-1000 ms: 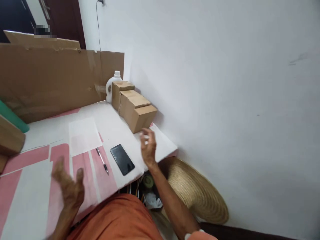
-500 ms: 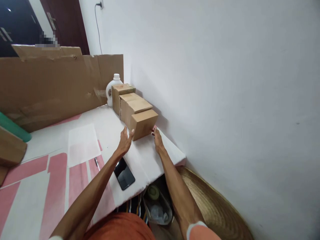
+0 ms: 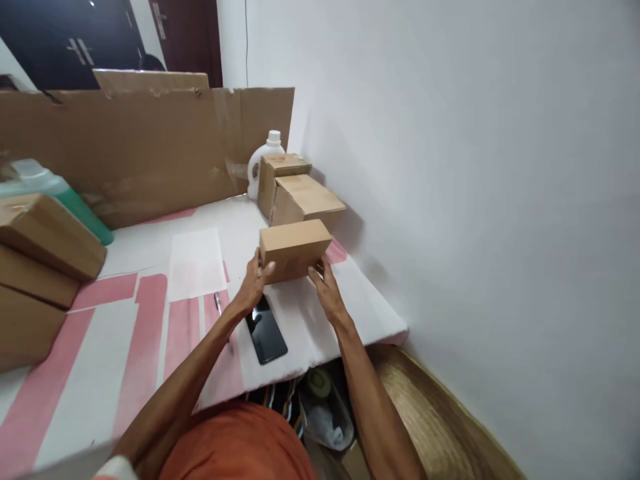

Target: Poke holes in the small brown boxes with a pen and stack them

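Fingers point(image 3: 265, 268) of the left hand point(image 3: 253, 287) and right hand point(image 3: 327, 290) clamp the box point(image 3: 294, 250) from either side, apparently lifted just above the tabletop point(image 3: 310, 320). Even pressure should keep it level, clear of the phone point(image 3: 266, 329) beneath.

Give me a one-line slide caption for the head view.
Both hands, left and right, grip a box above the phone.

Both arms stretched out toward the middle of the frame, left hand point(image 3: 251, 288) and right hand point(image 3: 327, 291) side by side, fingers curled, palms turned toward each other.
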`<state>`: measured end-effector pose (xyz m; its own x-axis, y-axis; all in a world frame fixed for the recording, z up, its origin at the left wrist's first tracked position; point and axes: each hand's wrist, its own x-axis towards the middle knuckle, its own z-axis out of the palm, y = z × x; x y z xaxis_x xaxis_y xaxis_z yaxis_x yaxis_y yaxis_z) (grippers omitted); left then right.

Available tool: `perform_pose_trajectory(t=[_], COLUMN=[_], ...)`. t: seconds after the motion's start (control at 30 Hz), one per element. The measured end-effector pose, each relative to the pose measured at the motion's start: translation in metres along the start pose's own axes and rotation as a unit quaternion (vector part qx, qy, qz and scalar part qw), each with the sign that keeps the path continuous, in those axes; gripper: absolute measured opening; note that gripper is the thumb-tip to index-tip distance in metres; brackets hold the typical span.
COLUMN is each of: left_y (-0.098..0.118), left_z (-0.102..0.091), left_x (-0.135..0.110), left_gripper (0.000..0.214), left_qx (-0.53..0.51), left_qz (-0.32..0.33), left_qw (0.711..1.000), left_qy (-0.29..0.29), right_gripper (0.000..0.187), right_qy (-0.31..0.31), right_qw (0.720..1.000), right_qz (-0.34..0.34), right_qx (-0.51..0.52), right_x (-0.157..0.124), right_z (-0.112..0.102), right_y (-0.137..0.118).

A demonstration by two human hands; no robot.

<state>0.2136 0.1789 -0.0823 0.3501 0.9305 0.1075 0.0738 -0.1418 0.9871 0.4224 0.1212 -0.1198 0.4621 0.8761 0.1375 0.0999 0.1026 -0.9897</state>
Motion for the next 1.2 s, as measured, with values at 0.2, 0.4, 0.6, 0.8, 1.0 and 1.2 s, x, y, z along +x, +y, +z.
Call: perform_pose_trajectory(t=[0.2,0.4,0.6,0.8,1.0,1.2], left_y=[0.016,0.001,-0.036,-0.055,-0.053,-0.012], left_z=[-0.146,-0.211,-0.209,-0.209,-0.201,-0.185], left_x=[-0.119,-0.235,-0.27,-0.261,-0.259,-0.277], left_gripper=[0.068,0.077,0.077,0.083,0.087,0.072], left_qx=[0.07,0.067,0.076,0.061,0.06,0.163], left_qz=[0.033,-0.04,-0.08,-0.087,-0.094,-0.049], left_qw=[0.986,0.924,0.919,0.924,0.936,0.945], left_qy=[0.15,0.375,0.378,0.367,0.333,0.281], right_gripper=[0.063,0.06,0.056,0.053,0.068,0.046], right_qy=[-0.18,-0.304,-0.245,-0.181,-0.308,-0.283], right_qw=[0.979,0.948,0.968,0.981,0.949,0.959], right_qz=[-0.092,-0.051,-0.002,-0.038,-0.06,-0.017], right_qx=[0.021,0.08,0.043,-0.051,0.008,0.027], right_x=[-0.086,-0.167,-0.194,-0.17,-0.166,-0.17], right_z=[0.108,0.208,0.214,0.189,0.186,0.192], right_y=[-0.051,-0.04,0.005,0.021,0.012,-0.004])
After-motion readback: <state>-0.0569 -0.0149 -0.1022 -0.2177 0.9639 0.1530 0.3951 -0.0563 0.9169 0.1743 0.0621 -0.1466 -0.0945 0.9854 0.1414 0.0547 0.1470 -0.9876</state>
